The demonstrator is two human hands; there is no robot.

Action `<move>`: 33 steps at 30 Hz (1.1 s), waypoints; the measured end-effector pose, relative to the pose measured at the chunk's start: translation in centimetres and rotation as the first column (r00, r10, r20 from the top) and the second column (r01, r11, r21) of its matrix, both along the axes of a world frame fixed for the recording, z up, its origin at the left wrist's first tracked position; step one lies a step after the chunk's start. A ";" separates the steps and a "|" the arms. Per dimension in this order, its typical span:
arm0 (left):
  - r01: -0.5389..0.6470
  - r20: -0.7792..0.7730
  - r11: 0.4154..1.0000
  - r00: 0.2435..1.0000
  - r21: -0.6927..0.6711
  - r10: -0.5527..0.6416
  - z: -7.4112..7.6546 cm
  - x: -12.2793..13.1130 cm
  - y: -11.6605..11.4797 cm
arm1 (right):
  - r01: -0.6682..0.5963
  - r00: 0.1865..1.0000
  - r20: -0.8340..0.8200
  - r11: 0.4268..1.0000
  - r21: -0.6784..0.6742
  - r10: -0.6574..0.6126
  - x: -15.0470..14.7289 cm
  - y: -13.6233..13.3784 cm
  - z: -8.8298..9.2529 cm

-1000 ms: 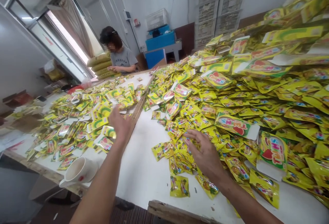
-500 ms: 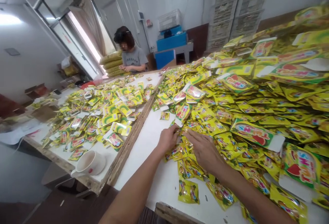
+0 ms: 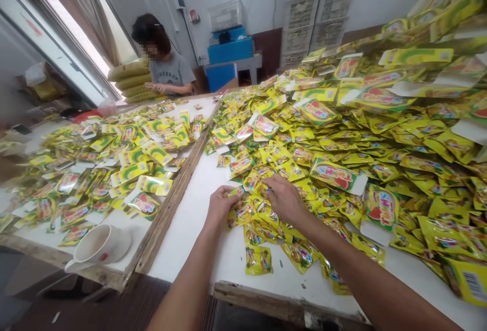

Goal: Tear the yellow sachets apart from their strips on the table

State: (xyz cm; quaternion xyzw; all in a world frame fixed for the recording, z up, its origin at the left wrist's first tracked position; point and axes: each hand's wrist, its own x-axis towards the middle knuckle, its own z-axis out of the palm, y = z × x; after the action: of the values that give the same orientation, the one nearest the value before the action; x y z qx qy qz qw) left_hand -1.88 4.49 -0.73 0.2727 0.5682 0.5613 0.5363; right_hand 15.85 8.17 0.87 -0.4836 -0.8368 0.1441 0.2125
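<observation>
Glossy plastic sachets (image 3: 258, 260), smooth glazed mug (image 3: 99, 246), rough wooden edging (image 3: 173, 207)

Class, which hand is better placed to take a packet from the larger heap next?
Probably the right hand: it reaches over the heap of packets, while the left hand is at its edge, beside bare table.

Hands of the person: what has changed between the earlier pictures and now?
The left hand moved right, from the yellow boxes across the wooden strip to the sachets; whether it grips one is unclear. The right hand stayed at the sachets. The mug stayed in place.
</observation>
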 end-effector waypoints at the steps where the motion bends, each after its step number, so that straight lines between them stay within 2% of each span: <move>1: 0.025 -0.002 1.000 1.000 0.011 -0.025 0.2 0.1 -0.2 | -0.004 1.000 0.007 1.000 0.024 0.004 0.4 -0.4 0.3; 3: 0.082 -0.049 0.996 0.996 0.026 -0.080 0.4 0.4 -0.6 | 0.002 1.000 -0.006 0.997 0.080 -0.001 0.8 -1.1 0.8; 6: 0.181 -0.161 0.983 0.972 0.033 -0.173 0.7 1.3 -1.4 | -0.004 0.984 -0.180 0.997 0.077 0.018 0.7 -2.1 1.1; 7: 0.214 -0.179 0.976 0.963 0.044 -0.203 0.8 1.6 -1.6 | -0.025 0.969 -0.246 1.000 0.018 0.028 0.6 -2.4 1.1; 9: 0.252 -0.148 0.966 0.959 0.064 -0.241 1.2 2.3 -2.1 | -0.078 0.930 -0.368 0.980 -0.184 0.005 0.3 -2.6 0.8; 12: 0.246 -0.007 0.968 0.969 0.056 -0.246 2.0 3.0 -2.6 | -0.165 0.825 -0.550 0.875 -0.454 -0.129 0.5 -2.5 0.5; 14: 0.236 0.072 0.971 0.969 0.031 -0.237 2.4 3.4 -2.8 | -0.241 0.727 -0.656 0.819 -0.521 -0.203 0.8 -2.4 0.4; 16: 0.216 0.093 0.976 0.972 0.006 -0.215 2.7 3.7 -2.9 | -0.290 0.670 -0.706 0.795 -0.533 -0.229 1.0 -2.4 0.4; 18: 0.190 0.077 0.982 0.979 -0.006 -0.189 2.8 4.2 -2.9 | -0.285 0.676 -0.704 0.805 -0.520 -0.216 1.1 -2.5 0.4; 22: 0.213 -0.012 0.977 0.977 0.020 -0.213 3.1 4.6 -2.5 | -0.178 0.745 -0.641 0.870 -0.459 -0.186 1.2 -2.4 0.4; 25: 0.221 -0.211 0.975 0.954 0.016 -0.213 3.7 3.6 -1.5 | -0.059 0.713 -0.663 0.923 -0.381 -0.228 1.9 -2.0 1.1; 27: 0.164 -0.454 0.986 0.877 -0.026 -0.157 4.1 2.7 -0.5 | 0.047 0.695 -0.649 0.921 -0.388 -0.309 2.6 -1.7 1.7; 28: 0.126 -0.587 0.990 0.798 -0.056 -0.134 4.2 2.4 0.0 | 0.095 0.701 -0.623 0.911 -0.401 -0.347 2.9 -1.5 1.9; 30: 0.069 -0.803 0.989 0.578 -0.133 -0.149 4.2 2.5 1.0 | 0.182 0.738 -0.552 0.902 -0.391 -0.388 3.3 -1.2 2.0; 32: 0.055 -0.906 0.977 0.365 -0.207 -0.213 3.6 3.4 1.9 | 0.250 0.786 -0.487 0.916 -0.315 -0.381 3.5 -1.1 1.6; 33: 0.064 -0.929 0.972 0.285 -0.226 -0.235 3.2 4.0 2.3 | 0.271 0.806 -0.459 0.922 -0.275 -0.374 3.5 -1.0 1.4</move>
State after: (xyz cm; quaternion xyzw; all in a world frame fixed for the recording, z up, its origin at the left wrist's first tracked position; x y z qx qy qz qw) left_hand 2.10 6.83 2.47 0.5636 0.7854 0.1958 0.1647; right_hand 19.35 7.18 2.25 -0.5832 -0.6387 0.3082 0.3962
